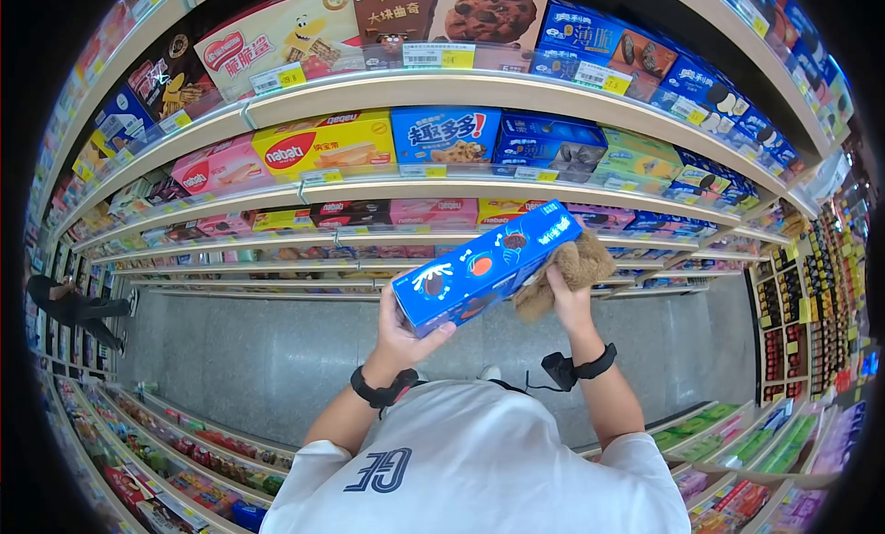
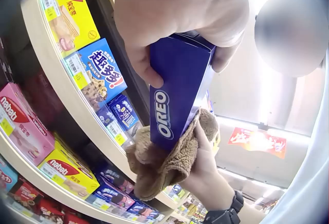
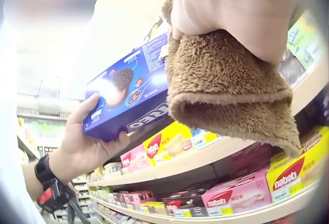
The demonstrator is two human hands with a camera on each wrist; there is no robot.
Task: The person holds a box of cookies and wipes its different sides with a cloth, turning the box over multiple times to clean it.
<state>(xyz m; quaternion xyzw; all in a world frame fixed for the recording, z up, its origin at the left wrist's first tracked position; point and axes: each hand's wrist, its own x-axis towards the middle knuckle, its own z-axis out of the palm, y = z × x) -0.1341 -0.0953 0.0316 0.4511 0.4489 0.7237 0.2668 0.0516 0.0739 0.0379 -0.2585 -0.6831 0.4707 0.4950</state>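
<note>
A long blue Oreo cookie box (image 1: pixel 489 265) is held up, tilted, in front of the shelves. My left hand (image 1: pixel 406 336) grips its near left end, thumb on one side and fingers on the other in the left wrist view. At the other end, my right hand (image 1: pixel 570 301) holds a brown fluffy cloth (image 1: pixel 584 263) against the box. The cloth (image 2: pixel 172 159) wraps round the box's far end in the left wrist view. In the right wrist view the cloth (image 3: pixel 231 87) hangs folded below the right hand, covering that end of the box (image 3: pixel 126 85).
Curved shelves (image 1: pixel 369 96) of boxed cookies and wafers rise in front, with price tags along their edges. A yellow Nabati box (image 1: pixel 323 145) stands beside a blue cookie box (image 1: pixel 444 136). Another person (image 1: pixel 78 308) stands in the aisle at left. More shelves lie behind me.
</note>
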